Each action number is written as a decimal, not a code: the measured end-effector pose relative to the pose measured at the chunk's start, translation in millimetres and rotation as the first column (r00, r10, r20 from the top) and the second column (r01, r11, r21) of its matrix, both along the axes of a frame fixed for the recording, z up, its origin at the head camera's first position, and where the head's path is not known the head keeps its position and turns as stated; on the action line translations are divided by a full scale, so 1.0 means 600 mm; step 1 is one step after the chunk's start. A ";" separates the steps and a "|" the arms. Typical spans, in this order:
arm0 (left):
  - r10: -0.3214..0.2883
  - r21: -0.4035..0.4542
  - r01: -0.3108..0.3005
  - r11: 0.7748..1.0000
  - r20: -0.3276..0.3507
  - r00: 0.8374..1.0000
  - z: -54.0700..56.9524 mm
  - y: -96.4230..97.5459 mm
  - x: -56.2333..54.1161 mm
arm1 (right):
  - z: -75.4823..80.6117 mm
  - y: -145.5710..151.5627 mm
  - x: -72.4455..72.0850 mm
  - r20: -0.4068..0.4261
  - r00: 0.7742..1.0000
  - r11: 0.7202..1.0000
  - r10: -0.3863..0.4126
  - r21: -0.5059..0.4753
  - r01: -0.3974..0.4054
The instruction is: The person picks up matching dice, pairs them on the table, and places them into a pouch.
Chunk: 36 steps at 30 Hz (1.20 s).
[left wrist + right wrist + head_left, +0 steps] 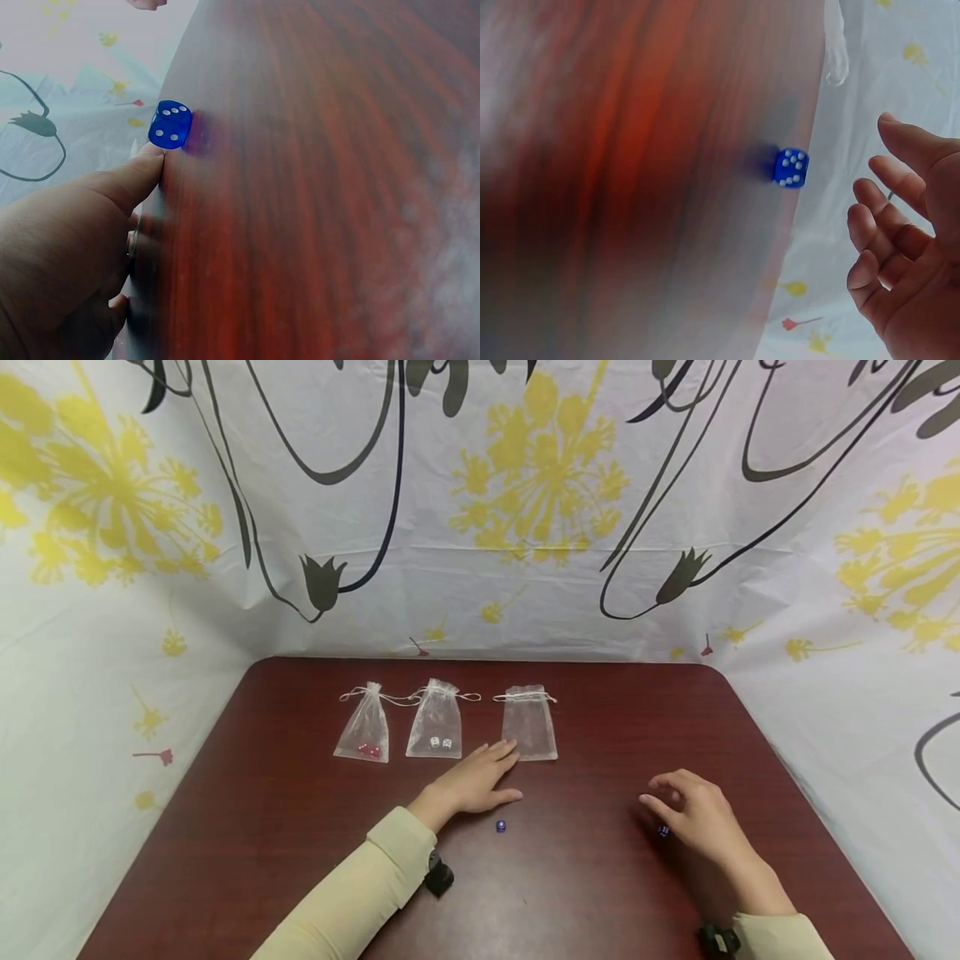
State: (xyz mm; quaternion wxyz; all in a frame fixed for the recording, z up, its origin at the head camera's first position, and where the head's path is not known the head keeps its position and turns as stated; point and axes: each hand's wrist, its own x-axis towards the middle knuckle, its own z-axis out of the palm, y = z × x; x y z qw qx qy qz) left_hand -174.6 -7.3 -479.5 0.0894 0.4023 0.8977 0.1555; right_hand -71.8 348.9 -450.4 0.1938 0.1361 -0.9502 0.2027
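My left hand [474, 781] lies palm down with its fingers extended, the fingertips touching the lower left corner of a flat sheer white drawstring bag [529, 727]. Just below its thumb sits a blue die [501, 827]; in the left wrist view this die [171, 124] appears beyond the thumb tip. My right hand [697, 817] hovers with loosely bent fingers beside a second blue die [663, 832], partly in its shadow. In the right wrist view that die [791, 168] stands apart from the fingers, which hold nothing.
Two more sheer bags lie to the left: one [367, 722] with red dice inside, another [435, 718] with two white dice. The dark red table [300, 827] reaches back to a patterned white cloth [420, 568], which hangs around its back and sides.
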 end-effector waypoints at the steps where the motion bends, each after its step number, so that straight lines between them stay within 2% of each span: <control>1: 0.000 0.001 0.000 1.000 0.002 1.000 0.000 0.000 0.000 | 0.000 0.003 0.001 0.003 1.000 1.000 -0.005 0.001 0.005; 9: -0.001 -0.001 0.001 1.000 0.002 1.000 -0.001 0.001 0.001 | -0.006 0.026 0.008 0.025 0.999 0.999 -0.045 -0.001 0.045; 21: -0.001 -0.004 0.001 1.000 0.000 1.000 -0.001 0.002 0.000 | -0.020 0.041 0.008 0.166 0.985 0.999 0.046 -0.013 -0.044; 28: 0.004 -0.003 -0.004 1.000 -0.003 1.000 -0.001 0.001 -0.002 | -0.027 0.044 0.006 0.160 0.984 0.997 0.082 -0.015 -0.081; 36: 0.004 -0.005 -0.004 1.000 0.009 1.000 0.001 0.001 0.000 | -0.026 0.043 0.014 0.215 0.974 0.998 0.070 -0.019 -0.068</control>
